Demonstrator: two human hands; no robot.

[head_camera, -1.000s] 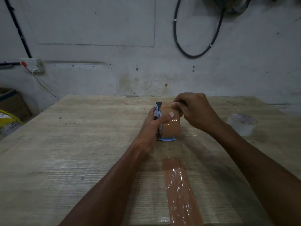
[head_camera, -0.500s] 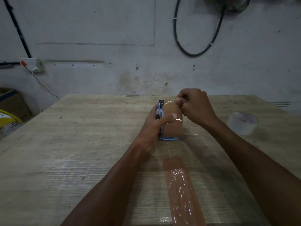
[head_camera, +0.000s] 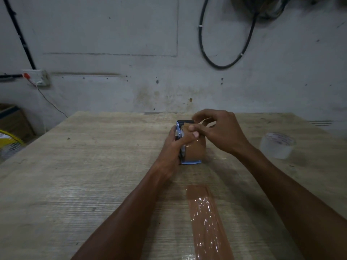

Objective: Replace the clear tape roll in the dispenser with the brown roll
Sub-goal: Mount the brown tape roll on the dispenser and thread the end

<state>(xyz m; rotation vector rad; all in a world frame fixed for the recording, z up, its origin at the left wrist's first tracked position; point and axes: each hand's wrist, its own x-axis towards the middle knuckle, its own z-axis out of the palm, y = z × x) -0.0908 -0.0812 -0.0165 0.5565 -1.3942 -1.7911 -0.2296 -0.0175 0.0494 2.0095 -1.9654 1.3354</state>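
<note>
glossy brown roll (head_camera: 195, 151) in dispenser (head_camera: 185, 122), perhaps metal, both hands (head_camera: 174, 145) gripping

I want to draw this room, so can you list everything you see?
table: 1, pale wood, fills the lower view
dispenser: 1, blue and black, mid-table
brown roll: 1, brown, in the dispenser
clear roll: 1, clear, on the table, right
tape strip: 1, shiny brown, stuck on the table, front
cable: 1, black, looped on the wall
socket box: 1, white, on the wall, left
cardboard box: 1, brown, far left
yellow wire thing: 1, yellow, left edge
left hand: 1, grips the dispenser
right hand: 1, fingers pinch the brown roll's loose end
</note>
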